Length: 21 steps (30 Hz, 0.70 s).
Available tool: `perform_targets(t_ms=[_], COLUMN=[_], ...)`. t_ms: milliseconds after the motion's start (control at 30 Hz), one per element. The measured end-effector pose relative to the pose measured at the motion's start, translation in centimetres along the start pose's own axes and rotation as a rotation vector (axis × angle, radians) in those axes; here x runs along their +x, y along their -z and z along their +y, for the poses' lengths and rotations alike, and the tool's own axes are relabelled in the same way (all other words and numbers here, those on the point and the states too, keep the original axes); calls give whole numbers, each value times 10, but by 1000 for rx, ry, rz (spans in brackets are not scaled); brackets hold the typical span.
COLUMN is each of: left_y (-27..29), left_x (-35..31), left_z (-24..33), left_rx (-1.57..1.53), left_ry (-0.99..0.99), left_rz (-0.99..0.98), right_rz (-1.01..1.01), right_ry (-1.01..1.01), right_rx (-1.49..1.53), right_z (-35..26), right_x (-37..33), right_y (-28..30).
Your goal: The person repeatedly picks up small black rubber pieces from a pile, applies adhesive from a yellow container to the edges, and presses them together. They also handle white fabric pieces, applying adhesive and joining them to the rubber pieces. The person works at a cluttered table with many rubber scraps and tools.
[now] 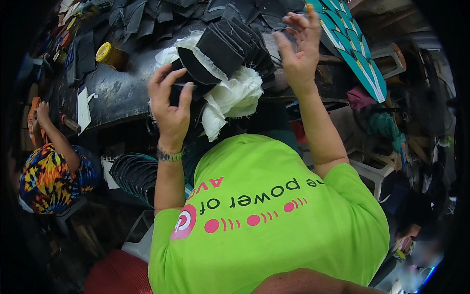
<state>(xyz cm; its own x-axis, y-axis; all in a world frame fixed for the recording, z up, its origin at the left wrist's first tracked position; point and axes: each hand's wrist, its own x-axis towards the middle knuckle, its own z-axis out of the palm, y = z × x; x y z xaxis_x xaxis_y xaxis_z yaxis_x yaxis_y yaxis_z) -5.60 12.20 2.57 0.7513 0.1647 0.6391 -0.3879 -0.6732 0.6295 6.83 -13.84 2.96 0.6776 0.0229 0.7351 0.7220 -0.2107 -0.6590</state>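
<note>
My left hand (169,105), with a metal watch on its wrist, hovers at the left of a stack of black sheet pieces (223,49). Its fingers are curled but apart, and I see nothing gripped in them. One curved black piece (198,67) with a pale frayed edge lies at the near end of the stack, close to those fingers. Crumpled white cloth (240,93) spreads under and in front of the stack. My right hand (301,59) is raised to the right of the stack, fingers spread, holding nothing visible.
On the dark worktable (115,98) stand a yellow-lidded jar (111,56) and a white scrap (84,110). More black pieces (132,19) cover the far side. Green pieces with white stripes (355,46) overlap at right. Another person (56,174) works at left.
</note>
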Motion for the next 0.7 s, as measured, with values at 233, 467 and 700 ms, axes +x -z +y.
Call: perform_targets(t_ms=[233, 467, 700], left_y=[11, 56, 56], left_x=[-32, -63, -92], left_z=[-42, -40, -44], left_rx=[-226, -243, -495], left_ry=[218, 697, 790], left_rz=[306, 84, 74], right_rz=[-317, -756, -719], right_ry=[223, 364, 415], right_rx=[139, -99, -188], right_z=[-56, -81, -64], right_x=[-26, -67, -79], right_y=[-31, -90, -110])
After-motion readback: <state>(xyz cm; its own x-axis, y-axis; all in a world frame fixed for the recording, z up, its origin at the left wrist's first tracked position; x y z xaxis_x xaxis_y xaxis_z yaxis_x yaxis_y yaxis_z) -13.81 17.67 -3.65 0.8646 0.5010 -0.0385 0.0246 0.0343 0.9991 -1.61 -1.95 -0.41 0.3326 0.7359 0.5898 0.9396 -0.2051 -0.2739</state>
